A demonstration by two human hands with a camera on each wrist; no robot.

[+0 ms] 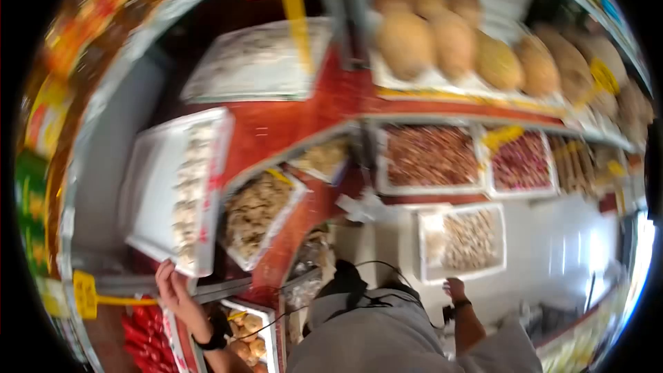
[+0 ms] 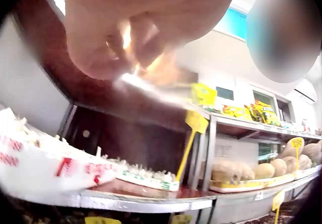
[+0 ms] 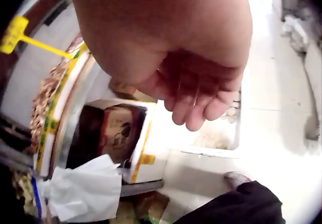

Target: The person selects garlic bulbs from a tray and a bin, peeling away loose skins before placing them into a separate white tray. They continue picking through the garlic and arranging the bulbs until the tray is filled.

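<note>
You are holding your left hand (image 1: 177,297) just beside the near corner of the lettered box (image 2: 45,168), and the fingers are lying rather extended, so this grip is not closing on anything I can see; whether the fingertips are touching the rim, I cannot tell. The lettered box is resting on the red shelf (image 1: 268,119), its printed wall facing outward, perhaps so that its white bulbs (image 1: 183,200) are lying within easy reach. They are lining up along one wall, leaving the other part bare. Beyond the lettered box, a second tray (image 2: 171,185) is carrying similar bulbs, and a yellow price sign (image 2: 196,122) is rising beside it, probably for being read from a distance. Your right hand (image 1: 454,291) is hanging well to the right of the lettered box, its fingers loosely bending and holding nothing, likely because it is only resting. Near this hand, a white floor box (image 1: 428,273) is holding pale pieces (image 1: 469,238), maybe standing low for lack of shelf room.
</note>
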